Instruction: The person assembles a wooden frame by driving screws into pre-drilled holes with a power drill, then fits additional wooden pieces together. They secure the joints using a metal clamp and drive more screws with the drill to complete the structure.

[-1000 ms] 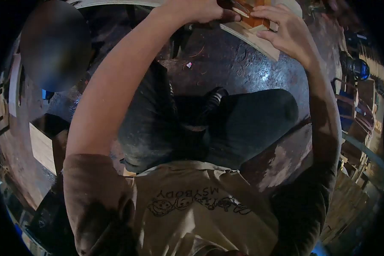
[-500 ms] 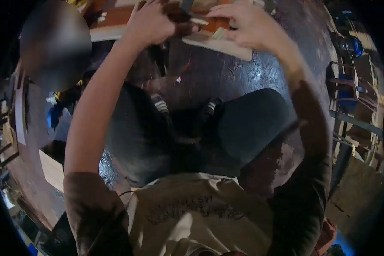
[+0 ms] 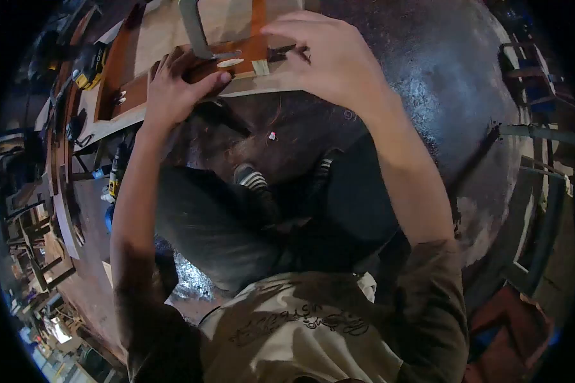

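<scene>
An orange-brown wooden frame (image 3: 259, 16) lies on a pale board (image 3: 271, 83) at the top of the view. My left hand (image 3: 172, 92) rests on the frame's near rail with thumb and fingers spread. Beside its fingers, a grey bent metal bar (image 3: 196, 32) stands against that rail. A pale oval patch (image 3: 230, 62) shows on the rail near my left thumb. My right hand (image 3: 338, 60) is over the frame's right corner, fingers stretched out and apart, near the pale end (image 3: 260, 67) of a wooden piece. Something dark near its thumb cannot be made out.
A yellow and black power tool (image 3: 89, 73) lies left of the frame. Another yellow tool (image 3: 114, 182) is by my left forearm. My legs are folded on the dark floor (image 3: 287, 127), where a small white scrap (image 3: 273, 136) lies. Metal frames (image 3: 530, 89) stand at right.
My view has shifted, bringing more of the frame and the metal bar into sight. My left hand now lies spread on the rail; my right hand remains at the corner.
</scene>
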Action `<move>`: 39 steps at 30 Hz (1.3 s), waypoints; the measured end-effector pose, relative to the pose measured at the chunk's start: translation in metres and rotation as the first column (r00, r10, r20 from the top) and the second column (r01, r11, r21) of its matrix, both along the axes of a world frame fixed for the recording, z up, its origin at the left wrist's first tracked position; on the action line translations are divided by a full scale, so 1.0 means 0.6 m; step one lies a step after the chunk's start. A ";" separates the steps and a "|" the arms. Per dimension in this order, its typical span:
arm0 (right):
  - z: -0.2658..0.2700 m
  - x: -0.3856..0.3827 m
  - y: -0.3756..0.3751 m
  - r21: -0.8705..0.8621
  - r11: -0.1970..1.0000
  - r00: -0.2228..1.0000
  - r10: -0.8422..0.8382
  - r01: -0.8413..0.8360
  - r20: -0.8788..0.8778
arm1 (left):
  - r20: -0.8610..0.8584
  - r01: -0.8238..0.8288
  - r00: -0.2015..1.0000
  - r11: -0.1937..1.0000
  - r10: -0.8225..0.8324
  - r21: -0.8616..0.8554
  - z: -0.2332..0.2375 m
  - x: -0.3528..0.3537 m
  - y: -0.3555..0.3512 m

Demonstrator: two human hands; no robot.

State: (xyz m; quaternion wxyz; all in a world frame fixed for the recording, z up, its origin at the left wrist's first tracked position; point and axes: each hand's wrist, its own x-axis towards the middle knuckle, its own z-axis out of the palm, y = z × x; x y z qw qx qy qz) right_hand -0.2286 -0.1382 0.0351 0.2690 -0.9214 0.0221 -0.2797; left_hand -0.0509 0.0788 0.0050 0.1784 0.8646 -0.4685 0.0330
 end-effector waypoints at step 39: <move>0.031 0.061 0.000 -0.370 0.863 0.908 0.203 -0.343 -0.366 | 0.267 -0.011 0.962 0.990 0.049 -0.142 -0.029 0.002 -0.010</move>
